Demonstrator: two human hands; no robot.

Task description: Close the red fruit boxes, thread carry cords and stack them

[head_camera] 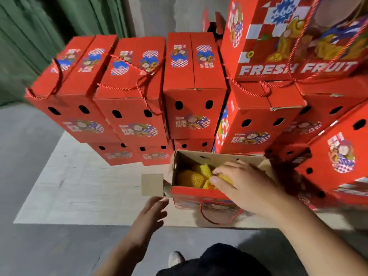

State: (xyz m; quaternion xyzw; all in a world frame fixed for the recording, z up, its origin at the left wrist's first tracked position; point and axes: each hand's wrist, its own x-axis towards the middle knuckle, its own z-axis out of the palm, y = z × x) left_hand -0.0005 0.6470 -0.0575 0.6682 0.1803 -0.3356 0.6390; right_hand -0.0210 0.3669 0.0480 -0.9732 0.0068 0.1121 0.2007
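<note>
An open red fruit box (191, 196) stands on the floor in front of me, flaps apart, with fruit in yellow foam nets (191, 176) inside. A red carry cord (211, 219) hangs from its near side. My right hand (239, 182) reaches into the box, its fingertips pinching a yellow net. My left hand (151, 212) hovers just left of the box's near corner, fingers apart, below the brown side flap (152, 184), holding nothing.
Closed red boxes (129, 92) with cords are stacked two high in a row behind the open box. More red boxes (298, 46) pile higher at the right. A pale board (79, 186) lies under them. A green curtain (39, 26) hangs at the far left.
</note>
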